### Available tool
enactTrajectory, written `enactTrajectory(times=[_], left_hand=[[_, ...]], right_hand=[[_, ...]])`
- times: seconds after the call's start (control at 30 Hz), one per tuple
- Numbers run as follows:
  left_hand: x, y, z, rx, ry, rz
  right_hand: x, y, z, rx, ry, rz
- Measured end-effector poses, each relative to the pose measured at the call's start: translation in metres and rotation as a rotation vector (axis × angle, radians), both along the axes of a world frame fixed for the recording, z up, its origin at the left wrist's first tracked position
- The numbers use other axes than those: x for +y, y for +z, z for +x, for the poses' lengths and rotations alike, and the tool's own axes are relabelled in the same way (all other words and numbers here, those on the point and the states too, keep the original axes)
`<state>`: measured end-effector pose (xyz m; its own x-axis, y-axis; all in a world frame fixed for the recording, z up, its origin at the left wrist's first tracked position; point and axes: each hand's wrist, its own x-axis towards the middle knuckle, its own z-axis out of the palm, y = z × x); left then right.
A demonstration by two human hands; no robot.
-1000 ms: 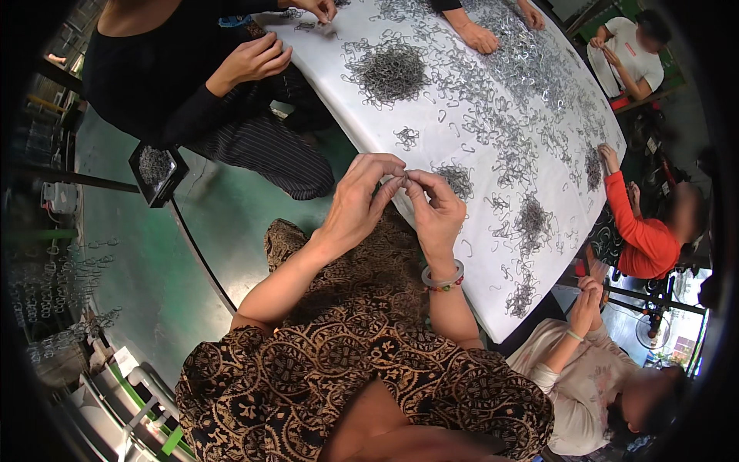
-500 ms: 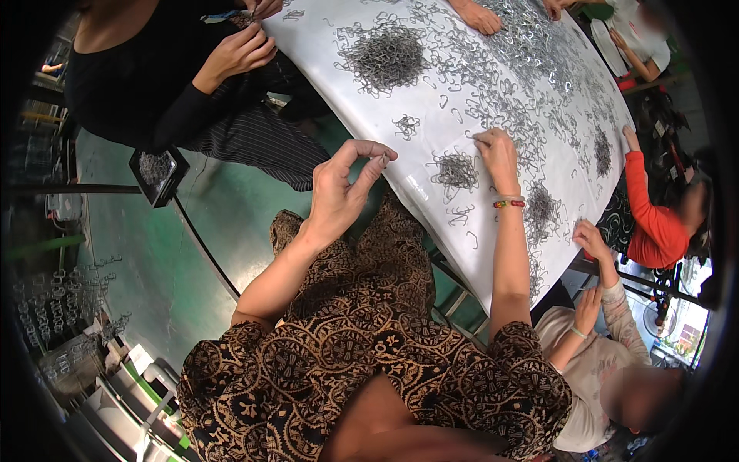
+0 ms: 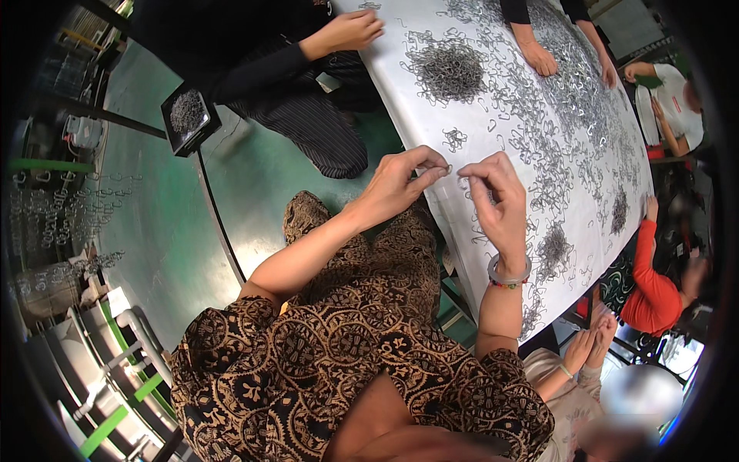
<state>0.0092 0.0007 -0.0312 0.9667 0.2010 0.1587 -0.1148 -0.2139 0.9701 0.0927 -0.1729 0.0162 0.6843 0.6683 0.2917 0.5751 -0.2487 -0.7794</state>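
My left hand (image 3: 402, 183) is raised at the near left edge of the white-covered table (image 3: 504, 144). Its thumb and forefinger pinch something tiny that I cannot make out. Close by, my right hand (image 3: 502, 206) hovers over the table with thumb and fingertips together; whatever they hold is too small to name. A narrow gap separates the two sets of fingertips. Beneath the right hand lies a small heap of bent wire hooks, mostly hidden by it. Just beyond sits a little cluster of hooks (image 3: 454, 138).
A dark heap of hooks (image 3: 450, 69) and a wide scatter of hooks (image 3: 573, 88) cover the far table. Co-workers' hands (image 3: 539, 58) work there. At left, a co-worker's hand (image 3: 354, 31) reaches the table edge near a black tray of hooks (image 3: 187, 115).
My right hand has lifted from the small heap and come over beside my left fingertips. The co-worker's hand at the left has moved onto the table edge. The view has shifted.
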Motion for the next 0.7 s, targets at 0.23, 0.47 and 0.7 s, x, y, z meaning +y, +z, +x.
enactTrajectory(times=[0.23, 0.47, 0.7], left_hand=[[-0.002, 0.003, 0.006, -0.059, -0.077, -0.022], [0.005, -0.01, 0.004, -0.09, -0.103, 0.003], [0.047, -0.03, 0.05, -0.031, 0.139, 0.058]], right_hand=[[0.015, 0.008, -0.001, -0.018, 0.004, 0.073], [0.014, -0.004, -0.002, -0.025, -0.122, 0.191], [0.025, -0.01, -0.009, 0.057, -0.115, 0.242]])
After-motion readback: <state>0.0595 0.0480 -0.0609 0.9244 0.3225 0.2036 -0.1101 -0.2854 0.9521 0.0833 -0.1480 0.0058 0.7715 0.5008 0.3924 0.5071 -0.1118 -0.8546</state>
